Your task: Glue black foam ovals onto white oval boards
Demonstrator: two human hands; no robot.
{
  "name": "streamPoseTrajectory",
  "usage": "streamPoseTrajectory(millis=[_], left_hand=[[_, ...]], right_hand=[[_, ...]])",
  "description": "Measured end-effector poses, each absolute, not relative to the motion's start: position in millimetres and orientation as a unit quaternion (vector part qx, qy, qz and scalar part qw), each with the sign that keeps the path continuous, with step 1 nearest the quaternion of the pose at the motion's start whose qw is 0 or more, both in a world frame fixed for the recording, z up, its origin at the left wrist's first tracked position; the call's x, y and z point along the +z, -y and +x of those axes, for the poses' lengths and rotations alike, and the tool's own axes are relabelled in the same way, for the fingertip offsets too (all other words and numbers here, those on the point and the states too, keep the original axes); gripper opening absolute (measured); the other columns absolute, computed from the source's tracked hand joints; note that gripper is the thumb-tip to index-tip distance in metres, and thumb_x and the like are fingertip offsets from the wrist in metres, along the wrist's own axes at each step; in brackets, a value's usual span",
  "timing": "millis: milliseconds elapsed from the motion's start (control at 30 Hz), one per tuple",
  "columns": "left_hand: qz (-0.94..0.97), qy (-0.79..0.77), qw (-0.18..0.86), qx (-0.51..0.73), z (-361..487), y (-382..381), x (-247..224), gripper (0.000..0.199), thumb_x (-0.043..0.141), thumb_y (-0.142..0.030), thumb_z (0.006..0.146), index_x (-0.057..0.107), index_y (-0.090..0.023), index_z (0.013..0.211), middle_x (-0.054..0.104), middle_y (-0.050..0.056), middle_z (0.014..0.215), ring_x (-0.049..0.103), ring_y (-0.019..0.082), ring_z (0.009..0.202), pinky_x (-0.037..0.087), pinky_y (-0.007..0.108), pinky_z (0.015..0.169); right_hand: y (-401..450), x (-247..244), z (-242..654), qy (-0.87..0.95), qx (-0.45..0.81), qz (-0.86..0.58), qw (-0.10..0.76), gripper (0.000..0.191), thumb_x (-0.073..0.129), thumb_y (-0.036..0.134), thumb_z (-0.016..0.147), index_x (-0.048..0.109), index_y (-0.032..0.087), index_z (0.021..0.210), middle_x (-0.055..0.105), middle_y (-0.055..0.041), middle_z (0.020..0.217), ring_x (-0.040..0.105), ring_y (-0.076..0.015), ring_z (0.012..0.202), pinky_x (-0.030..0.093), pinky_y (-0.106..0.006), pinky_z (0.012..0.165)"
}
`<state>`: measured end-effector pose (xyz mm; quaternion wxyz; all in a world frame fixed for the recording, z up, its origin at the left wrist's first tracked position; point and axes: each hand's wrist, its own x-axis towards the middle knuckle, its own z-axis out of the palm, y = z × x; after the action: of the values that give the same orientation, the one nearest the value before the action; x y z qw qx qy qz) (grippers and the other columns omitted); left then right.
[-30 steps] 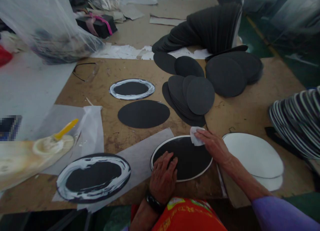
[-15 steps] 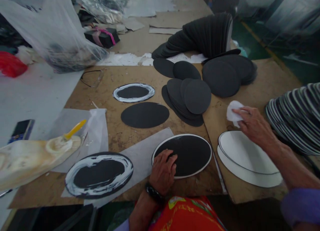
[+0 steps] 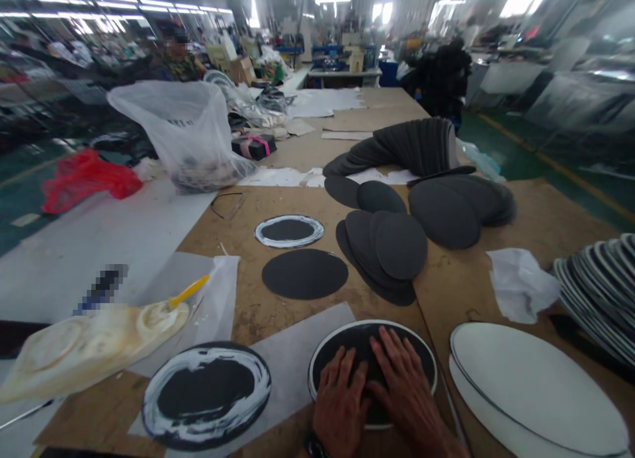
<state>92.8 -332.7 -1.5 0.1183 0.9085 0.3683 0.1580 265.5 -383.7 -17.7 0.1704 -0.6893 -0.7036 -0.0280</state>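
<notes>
Both my hands lie flat on a black oval piece (image 3: 372, 339) with a thin white rim, at the front middle of the table. My left hand (image 3: 341, 398) rests on its left part, fingers spread. Beside it my right hand (image 3: 404, 378) presses on the right part, fingers stretched out. To the left, a black oval smeared with a white ring of paste (image 3: 206, 395) lies on white paper (image 3: 292, 352). A crumpled white cloth (image 3: 523, 282) lies at the right, apart from my hands. White ovals (image 3: 536, 385) overlap just right of my right hand.
A cut-open plastic jug (image 3: 84, 345) holds a yellow-handled brush (image 3: 189, 290) at the left. Loose black ovals (image 3: 401, 246) lie behind, before a fanned black stack (image 3: 417, 143). Striped-edged ovals (image 3: 600, 299) are piled at right. A plastic bag (image 3: 193, 134) stands back left.
My right hand has let go of the white cloth, now spread at the right, and has come left onto the white-rimmed oval. My left hand stays on the oval. The camera has tilted up.
</notes>
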Motion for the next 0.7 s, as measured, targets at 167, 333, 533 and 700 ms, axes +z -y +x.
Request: streamPoseTrajectory(millis=[167, 333, 533, 700], left_hand=[[0.927, -0.321, 0.109, 0.162, 76, 322, -13, 0.051, 0.061, -0.035, 0.076, 0.049, -0.026, 0.125, 0.051, 0.008, 0.13, 0.049, 0.028, 0.117, 0.049, 0.04, 0.087], [0.941, -0.267, 0.126, 0.165, 68, 317, -27, 0.055, 0.052, -0.054, 0.078, 0.049, -0.025, 0.124, 0.052, 0.01, 0.129, 0.048, 0.029, 0.118, 0.049, 0.039, 0.085], [0.889, -0.339, 0.106, 0.289, 86, 331, -83, 0.038, 0.056, -0.062, 0.072, 0.062, -0.032, 0.094, 0.066, 0.003, 0.105, 0.061, 0.025, 0.099, 0.054, 0.038, 0.075], [0.82, -0.379, 0.248, 0.35, 73, 313, -57, 0.029, 0.045, -0.048, 0.084, 0.065, -0.028, 0.091, 0.068, 0.006, 0.094, 0.062, 0.02, 0.098, 0.053, 0.034, 0.085]], right_hand=[[382, -26, 264, 0.717, 0.002, -0.681, 0.15, 0.05, 0.052, 0.037, 0.084, 0.044, 0.022, 0.131, 0.049, -0.0094, 0.134, 0.046, -0.0273, 0.121, 0.043, -0.045, 0.093], [340, 10, 314, 0.656, 0.018, -0.718, 0.232, 0.032, 0.038, 0.034, 0.091, 0.053, 0.019, 0.116, 0.066, -0.0086, 0.109, 0.06, -0.0217, 0.102, 0.049, -0.038, 0.087], [244, 26, 295, 0.72, 0.053, -0.644, 0.253, 0.029, 0.041, 0.031, 0.089, 0.055, 0.02, 0.112, 0.063, -0.009, 0.111, 0.058, -0.0235, 0.103, 0.047, -0.041, 0.087], [198, 22, 278, 0.741, 0.068, -0.624, 0.238, 0.028, 0.047, 0.027, 0.085, 0.059, 0.018, 0.109, 0.063, -0.0114, 0.111, 0.058, -0.0256, 0.103, 0.047, -0.042, 0.086]])
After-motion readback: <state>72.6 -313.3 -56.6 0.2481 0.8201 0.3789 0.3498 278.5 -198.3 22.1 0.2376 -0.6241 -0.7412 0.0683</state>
